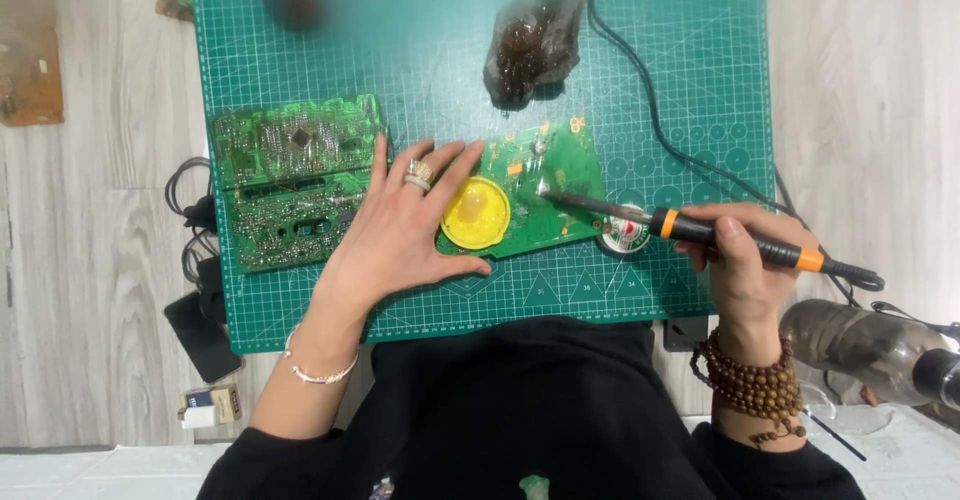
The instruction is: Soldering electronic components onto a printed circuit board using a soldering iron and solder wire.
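Note:
My left hand (400,230) lies flat on the green cutting mat (420,50), fingers spread, pressing on the left end of a small green circuit board (545,185) that carries a round yellow part (477,213). A ring sits on one finger and a thin bracelet on the wrist. My right hand (740,260) grips a soldering iron (700,232) with a black and orange handle. Its metal tip touches the middle of the small board. A bead bracelet wraps the right wrist.
A larger green circuit board (290,180) lies left of my left hand. A dark crinkled bag (533,48) sits at the mat's back, a small round tin (625,232) under the iron. The black cord (650,100) runs across the mat. A dark phone (200,335) and small box (210,405) lie left.

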